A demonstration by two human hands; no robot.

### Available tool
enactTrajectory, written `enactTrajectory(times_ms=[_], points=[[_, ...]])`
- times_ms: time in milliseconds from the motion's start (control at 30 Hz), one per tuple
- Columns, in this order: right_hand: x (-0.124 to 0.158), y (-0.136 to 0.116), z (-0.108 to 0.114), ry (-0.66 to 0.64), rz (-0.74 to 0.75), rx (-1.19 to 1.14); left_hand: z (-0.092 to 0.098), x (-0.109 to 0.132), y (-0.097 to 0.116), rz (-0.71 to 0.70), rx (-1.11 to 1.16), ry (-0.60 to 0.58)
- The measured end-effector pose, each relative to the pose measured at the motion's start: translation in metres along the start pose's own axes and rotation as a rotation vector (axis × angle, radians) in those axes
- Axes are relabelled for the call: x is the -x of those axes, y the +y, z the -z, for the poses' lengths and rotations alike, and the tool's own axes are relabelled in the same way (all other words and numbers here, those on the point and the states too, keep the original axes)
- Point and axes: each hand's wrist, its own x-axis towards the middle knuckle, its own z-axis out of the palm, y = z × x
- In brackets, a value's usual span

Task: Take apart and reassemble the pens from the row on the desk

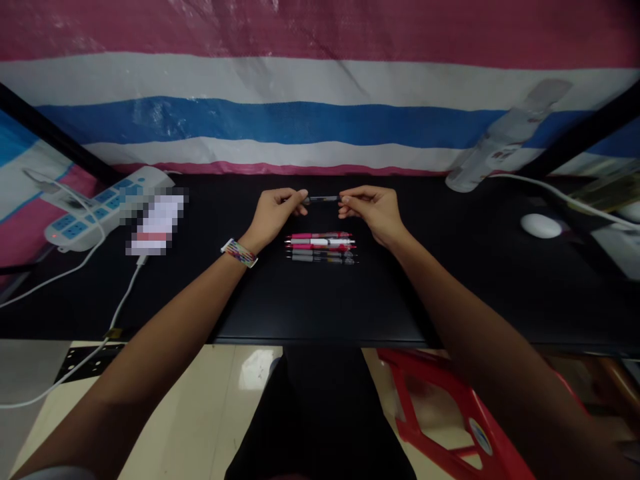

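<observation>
A dark pen [323, 199] is stretched level between my two hands, just beyond a row of pens. My left hand [281, 208] pinches its left end between thumb and fingers. At the other end, my right hand [374, 210] grips it the same way, hiding the tip. Closer to me, several pens lie side by side on the black table: pink-red ones [319, 235], a white one [320, 242] and dark grey ones [320, 258]. All of them point left to right.
On the left are a power strip [107, 207] and a blurred-out phone [157, 223] with a white cable [123, 303]. A clear bottle [500, 143], a white mouse [541, 226] and another cable stand or lie on the right. Below the table edge is a red stool [450, 400].
</observation>
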Motion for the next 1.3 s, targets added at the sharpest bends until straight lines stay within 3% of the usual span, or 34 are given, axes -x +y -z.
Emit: enactTrajectory(times_ms=[133,300,1133,1300], points=[[-0.002,-0.001,0.006,-0.008,-0.012,-0.049,0.001,0.0,0.002,-0.036,0.022,0.014],[-0.002,-0.003,0.01,-0.018,-0.035,-0.038,0.003,0.001,0.003,0.047,0.005,0.004],[-0.004,-0.003,0.015,-0.004,-0.07,-0.081,0.012,-0.004,0.001,-0.006,0.086,0.028],[-0.005,-0.004,0.017,0.007,-0.085,-0.094,0.016,-0.004,0.0,-0.009,0.011,0.037]])
